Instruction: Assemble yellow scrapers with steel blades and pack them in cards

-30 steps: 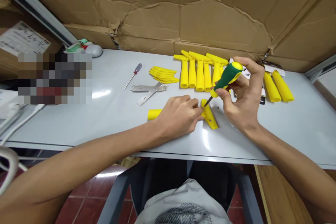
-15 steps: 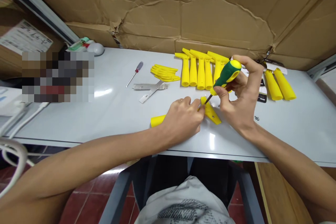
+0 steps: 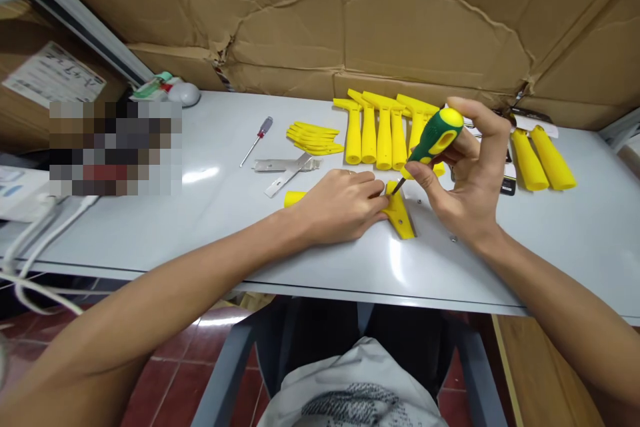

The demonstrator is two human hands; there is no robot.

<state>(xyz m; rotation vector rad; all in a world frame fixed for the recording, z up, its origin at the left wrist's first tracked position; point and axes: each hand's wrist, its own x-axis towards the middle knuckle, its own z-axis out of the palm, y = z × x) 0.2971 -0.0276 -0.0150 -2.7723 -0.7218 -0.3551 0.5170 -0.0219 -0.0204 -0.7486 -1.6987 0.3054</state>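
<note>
Under my left hand (image 3: 345,207) lies a yellow scraper (image 3: 401,217), its handle wrapped by my fingers and its wide head showing to the right. A screw sits in the lower part of that head. My right hand (image 3: 467,173) grips a green and yellow screwdriver (image 3: 434,140) from above, tilted, with its tip on the upper part of the head. Several yellow scraper bodies (image 3: 383,133) stand in a row behind. Left of them are a stack of thin yellow pieces (image 3: 314,139) and crossed metal blades (image 3: 287,173).
A small screwdriver (image 3: 257,140) lies left of the blades. Two yellow handles (image 3: 553,157) are at the right. Small screws (image 3: 453,238) lie near my right wrist. Cardboard (image 3: 430,40) lines the back, and white cables (image 3: 30,267) hang at the left edge.
The yellow scraper's head has turned to stand more upright in view, and my left hand has shifted slightly up with it. The screwdriver in my right hand has moved slightly right.
</note>
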